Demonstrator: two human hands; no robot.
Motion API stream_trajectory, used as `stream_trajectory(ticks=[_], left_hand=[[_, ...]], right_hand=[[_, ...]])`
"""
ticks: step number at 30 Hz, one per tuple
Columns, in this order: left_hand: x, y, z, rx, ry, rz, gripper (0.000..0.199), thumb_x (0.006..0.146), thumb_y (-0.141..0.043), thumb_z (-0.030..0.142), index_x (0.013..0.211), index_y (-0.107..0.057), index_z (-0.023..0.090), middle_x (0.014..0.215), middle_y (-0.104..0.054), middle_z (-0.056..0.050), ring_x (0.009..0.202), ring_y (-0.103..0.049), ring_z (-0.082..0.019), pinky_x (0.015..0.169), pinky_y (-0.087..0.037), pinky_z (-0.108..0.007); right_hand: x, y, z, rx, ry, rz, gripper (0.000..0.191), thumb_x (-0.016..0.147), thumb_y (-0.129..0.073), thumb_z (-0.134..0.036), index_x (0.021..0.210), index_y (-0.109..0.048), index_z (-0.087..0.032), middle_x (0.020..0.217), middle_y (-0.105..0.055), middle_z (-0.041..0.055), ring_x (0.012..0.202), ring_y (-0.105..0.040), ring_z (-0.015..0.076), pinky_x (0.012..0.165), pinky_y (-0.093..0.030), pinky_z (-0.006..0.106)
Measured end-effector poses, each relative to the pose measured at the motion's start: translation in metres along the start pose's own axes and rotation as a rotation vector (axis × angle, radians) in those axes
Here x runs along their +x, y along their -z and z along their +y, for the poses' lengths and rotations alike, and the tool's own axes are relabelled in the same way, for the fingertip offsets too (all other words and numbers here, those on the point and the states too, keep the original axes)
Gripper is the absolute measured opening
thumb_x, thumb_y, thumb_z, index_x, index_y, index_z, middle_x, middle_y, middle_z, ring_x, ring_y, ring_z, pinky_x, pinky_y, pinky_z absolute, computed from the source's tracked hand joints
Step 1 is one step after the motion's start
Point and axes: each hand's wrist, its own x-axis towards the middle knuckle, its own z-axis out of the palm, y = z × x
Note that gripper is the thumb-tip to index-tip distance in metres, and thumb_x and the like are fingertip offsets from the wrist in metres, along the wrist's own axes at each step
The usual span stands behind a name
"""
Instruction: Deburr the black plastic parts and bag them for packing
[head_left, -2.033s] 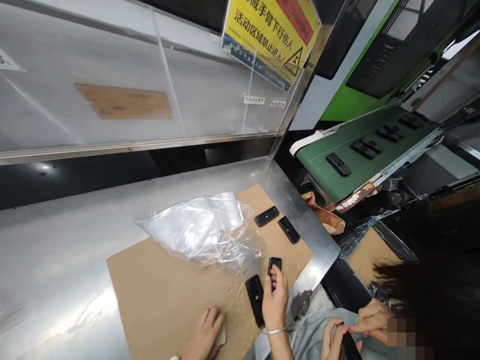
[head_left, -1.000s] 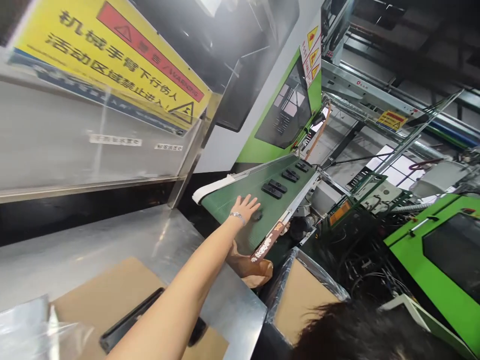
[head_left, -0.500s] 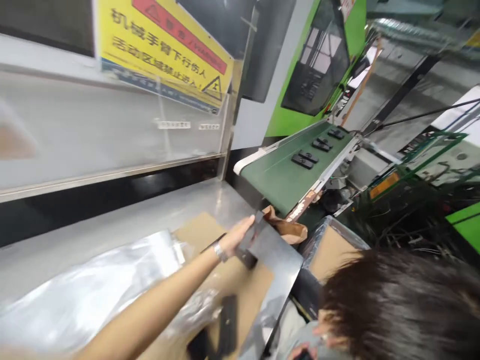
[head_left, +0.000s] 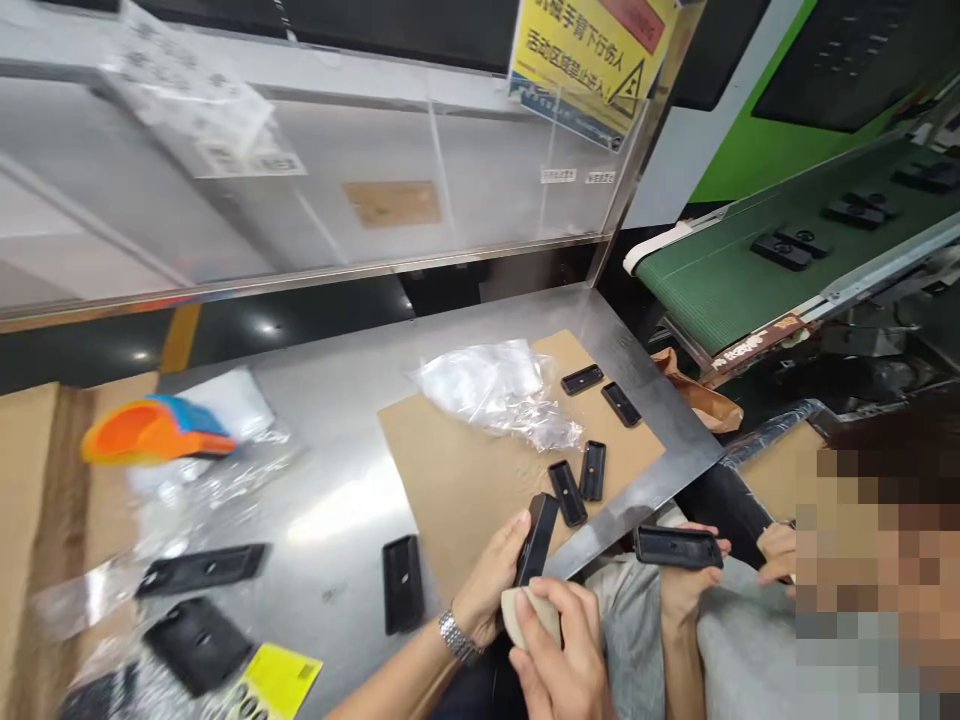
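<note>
My left hand [head_left: 491, 575], with a metal watch at the wrist, grips a black rectangular part [head_left: 537, 535] tilted over the table's front edge. In my right hand [head_left: 566, 645] is a pale, rounded pad [head_left: 531, 618], held close to the lower end of that part. Black trays [head_left: 566, 492] lie on the cardboard sheet [head_left: 427, 500] just beyond my hands, with a crumpled clear plastic bag [head_left: 487, 385] behind them. Another black tray [head_left: 403, 585] rests on the bare metal to the left.
At the right a co-worker holds a black tray [head_left: 679, 547]. A green conveyor [head_left: 712, 280] carries several black parts. An orange and blue object [head_left: 157, 428], plastic wrap, black parts and a yellow label [head_left: 281, 680] lie at the left. An open lined box [head_left: 780, 465] stands at the right.
The view has swung left. My left hand has come back from the table's far right side, now with a black part in it. My right hand has come into view holding the pad.
</note>
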Motion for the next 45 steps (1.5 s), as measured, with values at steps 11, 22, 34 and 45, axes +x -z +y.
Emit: stream_trajectory(ticks=[11,22,34,45], left_hand=[[-0.102,0.021,-0.062,-0.009,-0.070,0.203,0.043,0.074,-0.052,0.052,0.094,-0.063,0.017,0.095,-0.066,-0.005,0.097,-0.054,-0.022,0.090,-0.039,-0.033],[-0.160,0.019,-0.109,-0.017,-0.223,0.222,0.038,0.074,-0.055,0.048,0.093,-0.064,0.017,0.098,-0.066,-0.005,0.100,-0.054,-0.023,0.092,-0.039,-0.033],[-0.162,0.025,-0.111,-0.651,-0.046,-0.041,0.050,0.081,-0.044,0.051,0.124,-0.044,0.025,0.070,-0.065,-0.002,0.050,-0.059,-0.012,0.049,-0.046,-0.023],[-0.140,0.031,-0.100,-0.361,-0.018,-0.099,0.047,0.080,-0.045,0.051,0.104,-0.057,0.012,0.054,-0.064,-0.004,0.042,-0.057,-0.014,0.042,-0.045,-0.023]], right_hand=[[-0.063,0.015,-0.057,0.152,0.110,-0.086,0.043,0.082,-0.051,-0.023,0.124,-0.048,-0.029,0.104,-0.057,0.0078,0.092,-0.054,0.0209,0.072,-0.051,0.034],[-0.098,0.031,-0.070,0.252,0.107,-0.165,0.048,0.083,-0.047,-0.014,0.130,-0.041,-0.026,0.112,-0.046,0.0111,0.102,-0.046,0.0230,0.082,-0.046,0.043],[-0.096,0.015,-0.065,0.255,-0.003,-0.217,0.046,0.086,-0.043,-0.012,0.129,-0.041,-0.025,0.114,-0.042,0.0110,0.106,-0.043,0.0219,0.086,-0.044,0.044],[-0.060,0.017,-0.054,0.241,0.223,-0.335,0.052,0.082,-0.041,-0.005,0.131,-0.039,-0.022,0.116,-0.043,0.0119,0.108,-0.040,0.0234,0.087,-0.042,0.047]])
